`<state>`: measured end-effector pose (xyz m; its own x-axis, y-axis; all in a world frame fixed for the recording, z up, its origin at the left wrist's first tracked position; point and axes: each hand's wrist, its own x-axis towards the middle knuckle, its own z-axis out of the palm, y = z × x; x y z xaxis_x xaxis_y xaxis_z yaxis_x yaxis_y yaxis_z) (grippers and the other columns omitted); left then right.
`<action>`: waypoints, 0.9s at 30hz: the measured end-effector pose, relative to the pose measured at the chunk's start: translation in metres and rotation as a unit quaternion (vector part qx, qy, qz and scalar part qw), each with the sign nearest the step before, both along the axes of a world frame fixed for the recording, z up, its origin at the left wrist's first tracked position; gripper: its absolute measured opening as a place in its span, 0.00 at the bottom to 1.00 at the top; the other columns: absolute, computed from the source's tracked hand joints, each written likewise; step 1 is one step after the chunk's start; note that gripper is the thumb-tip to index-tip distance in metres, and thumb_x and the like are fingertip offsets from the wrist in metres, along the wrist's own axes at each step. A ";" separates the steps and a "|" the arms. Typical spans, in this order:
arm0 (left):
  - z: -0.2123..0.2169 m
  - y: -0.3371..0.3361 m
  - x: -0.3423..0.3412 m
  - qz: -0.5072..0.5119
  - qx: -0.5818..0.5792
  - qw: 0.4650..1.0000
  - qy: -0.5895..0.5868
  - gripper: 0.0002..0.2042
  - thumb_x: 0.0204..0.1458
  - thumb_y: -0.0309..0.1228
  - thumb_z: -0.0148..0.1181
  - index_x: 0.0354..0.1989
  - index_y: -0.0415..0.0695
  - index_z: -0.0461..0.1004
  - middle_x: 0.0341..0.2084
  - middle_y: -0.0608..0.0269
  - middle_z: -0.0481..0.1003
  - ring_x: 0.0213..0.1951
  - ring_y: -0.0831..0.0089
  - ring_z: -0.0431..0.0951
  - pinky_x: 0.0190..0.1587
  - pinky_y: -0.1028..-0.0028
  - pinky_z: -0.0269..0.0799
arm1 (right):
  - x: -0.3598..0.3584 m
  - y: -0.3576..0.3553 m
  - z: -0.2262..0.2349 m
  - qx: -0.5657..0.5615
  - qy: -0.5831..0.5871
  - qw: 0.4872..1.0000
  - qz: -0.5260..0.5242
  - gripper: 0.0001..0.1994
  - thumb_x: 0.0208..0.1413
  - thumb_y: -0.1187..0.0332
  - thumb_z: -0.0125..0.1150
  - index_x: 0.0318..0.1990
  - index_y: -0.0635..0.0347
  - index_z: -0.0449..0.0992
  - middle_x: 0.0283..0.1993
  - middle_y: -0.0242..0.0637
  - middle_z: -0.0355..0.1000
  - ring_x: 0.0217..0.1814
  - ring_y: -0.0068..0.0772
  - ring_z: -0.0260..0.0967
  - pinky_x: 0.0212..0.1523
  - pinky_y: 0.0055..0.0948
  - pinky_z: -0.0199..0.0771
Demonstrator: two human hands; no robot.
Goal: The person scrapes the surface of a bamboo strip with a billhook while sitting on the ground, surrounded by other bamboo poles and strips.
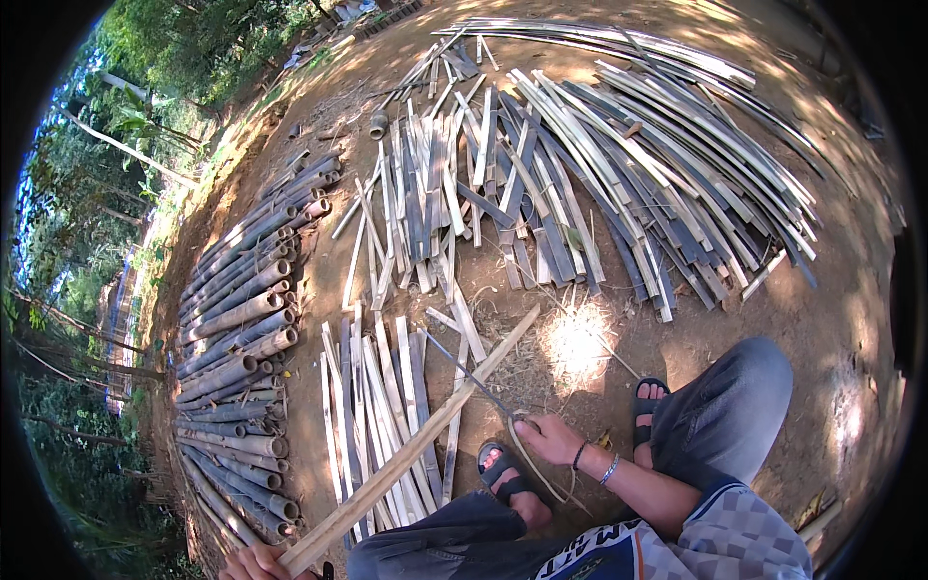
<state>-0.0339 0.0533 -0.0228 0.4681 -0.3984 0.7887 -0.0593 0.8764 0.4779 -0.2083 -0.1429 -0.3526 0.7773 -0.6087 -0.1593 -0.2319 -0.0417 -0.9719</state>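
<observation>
The pale bamboo strip (423, 431) slants from the near left up toward the middle of the scene, its far end raised before the scattered shavings, and the left hand (255, 565), partly cut off by the lower edge, is wrapped around its near end. The right hand (553, 440) is closed in a fist around the handle of a long thin knife (445, 351), whose dark blade crosses the strip toward its far end. The step looks like shaving or trimming the strip's edge. To do it well, the left grip should stay firm and well clear of the blade, keeping the strip from rolling. A low blade angle and long, even strokes should take thin curls; a steep angle would likely dig into the grain. The open sandal (503, 471) and the trouser leg (435, 536) lie near the work, so strokes are best directed away from both. The loose bamboo strips (387, 406) on the ground behind could snag the strip if it dips.
</observation>
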 end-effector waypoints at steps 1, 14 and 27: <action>0.000 0.000 0.001 0.007 0.001 1.000 0.005 0.22 0.49 0.49 0.52 0.11 0.52 0.55 0.02 0.74 0.51 0.05 0.84 0.49 0.12 0.82 0.44 | 0.001 -0.002 -0.004 0.018 0.007 1.000 -0.013 0.28 0.59 0.47 0.45 0.26 0.69 0.70 0.21 0.55 0.67 0.26 0.54 0.69 0.31 0.45 0.65; 0.001 -0.004 0.009 -0.012 -0.008 1.000 0.018 0.23 0.49 0.49 0.52 0.11 0.52 0.54 0.03 0.73 0.52 0.05 0.82 0.50 0.13 0.80 0.46 | 0.012 -0.016 -0.033 0.120 0.061 0.987 -0.085 0.26 0.61 0.48 0.45 0.22 0.64 0.67 0.14 0.36 0.64 0.17 0.29 0.63 0.22 0.34 0.64; -0.002 0.004 0.013 0.043 0.022 0.999 0.016 0.22 0.51 0.41 0.53 0.10 0.52 0.52 0.02 0.73 0.52 0.04 0.84 0.50 0.13 0.84 0.48 | 0.007 -0.016 -0.017 0.045 0.093 0.994 -0.044 0.27 0.59 0.47 0.46 0.32 0.69 0.73 0.27 0.59 0.70 0.33 0.60 0.69 0.36 0.46 0.67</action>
